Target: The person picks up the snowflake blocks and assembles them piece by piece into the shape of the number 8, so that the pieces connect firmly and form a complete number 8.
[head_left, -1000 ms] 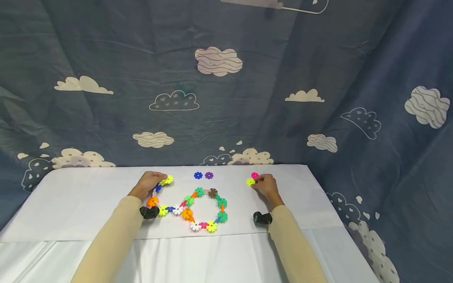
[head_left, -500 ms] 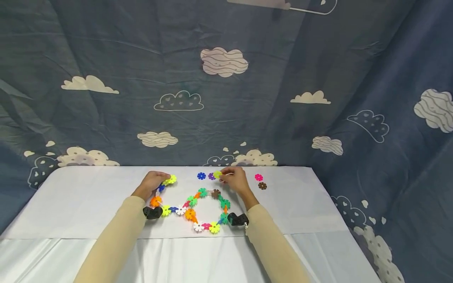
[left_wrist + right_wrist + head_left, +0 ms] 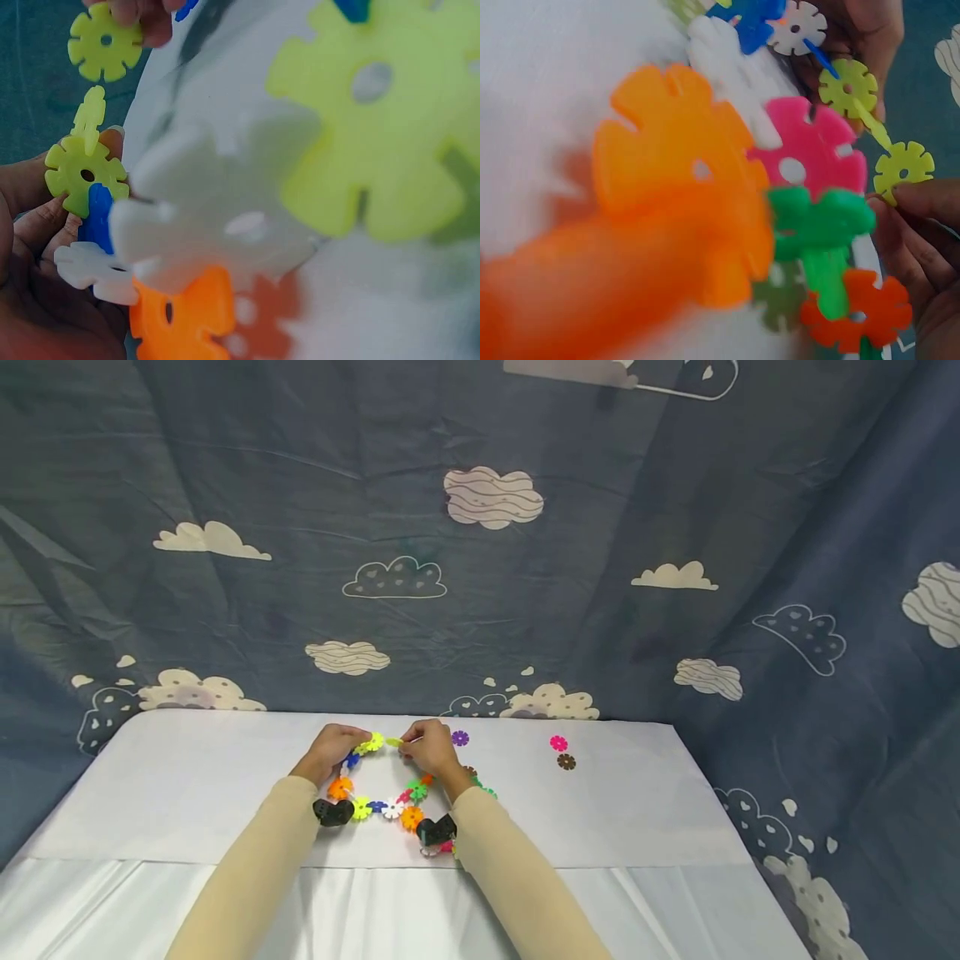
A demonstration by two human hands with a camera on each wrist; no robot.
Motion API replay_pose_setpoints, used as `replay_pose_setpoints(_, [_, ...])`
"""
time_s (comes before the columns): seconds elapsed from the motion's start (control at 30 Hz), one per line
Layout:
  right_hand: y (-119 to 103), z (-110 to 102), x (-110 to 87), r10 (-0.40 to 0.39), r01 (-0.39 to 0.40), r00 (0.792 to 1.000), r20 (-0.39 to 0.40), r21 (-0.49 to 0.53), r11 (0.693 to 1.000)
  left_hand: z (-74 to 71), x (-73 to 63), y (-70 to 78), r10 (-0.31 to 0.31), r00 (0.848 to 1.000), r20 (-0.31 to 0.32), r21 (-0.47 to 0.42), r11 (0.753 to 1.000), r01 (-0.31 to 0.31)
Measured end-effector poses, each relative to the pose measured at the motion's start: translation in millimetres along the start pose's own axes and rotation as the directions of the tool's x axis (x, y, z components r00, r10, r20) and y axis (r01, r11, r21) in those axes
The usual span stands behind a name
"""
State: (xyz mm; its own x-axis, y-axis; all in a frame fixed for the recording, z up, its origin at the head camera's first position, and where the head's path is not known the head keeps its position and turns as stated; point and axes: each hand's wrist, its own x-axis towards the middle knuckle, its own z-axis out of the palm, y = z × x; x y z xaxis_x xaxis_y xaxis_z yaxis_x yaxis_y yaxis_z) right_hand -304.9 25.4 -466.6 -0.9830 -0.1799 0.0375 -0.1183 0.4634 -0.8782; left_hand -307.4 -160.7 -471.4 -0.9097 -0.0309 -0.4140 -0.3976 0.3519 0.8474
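Note:
At the left of the table, my left hand point(image 3: 332, 750) holds the free end of a chain of slotted plastic flower discs. In the left wrist view its fingers pinch a yellow disc point(image 3: 86, 176), with another yellow disc point(image 3: 90, 120) standing edge-on in its slots. My right hand point(image 3: 435, 750) pinches a loose yellow disc point(image 3: 904, 169) between thumb and fingers, close to that edge-on disc. Blue, white and orange discs point(image 3: 341, 788) follow down the chain, which runs into a multicoloured ring. My right hand and forearm hide much of the ring.
A purple disc point(image 3: 461, 738) lies just right of my right hand. Farther right on the white table point(image 3: 637, 810) are a pink disc point(image 3: 558, 742) and a brown disc point(image 3: 566, 762). A dark cloud-patterned curtain point(image 3: 420, 635) hangs behind the table.
My right hand has carried the loose yellow disc left from beside the pink one to the chain's end, now covering the blue disc's place. The left hand keeps its hold.

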Motion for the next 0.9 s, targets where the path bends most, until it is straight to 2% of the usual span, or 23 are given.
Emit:
replay_pose_setpoints(0.2, [0, 5, 0.9, -0.003, 0.001, 1.0, -0.018, -0.083, 0.997, 1.4, 1.3, 0.8, 0.015, 1.0, -0.004, 0.017, 1.0, -0.015])
replay_pose_setpoints(0.47, [-2, 11, -2.2, -0.019, 0.011, 0.998, -0.052, -0.165, 0.986, 1.7, 3.2, -0.4, -0.006, 1.0, -0.023, 0.009, 1.0, 0.006])
replay_pose_setpoints(0.7, [-1, 14, -2.7, -0.025, 0.016, 0.998, -0.061, -0.136, 0.991, 2.0, 4.8, 0.0, -0.028, 0.999, -0.031, 0.017, 0.999, 0.029])
replay_pose_setpoints(0.9, [-3, 19, -3.6, -0.051, 0.041, 0.997, -0.059, -0.156, 0.987, 1.9, 6.3, -1.1, -0.042, 0.998, -0.038, 0.004, 0.999, 0.042])
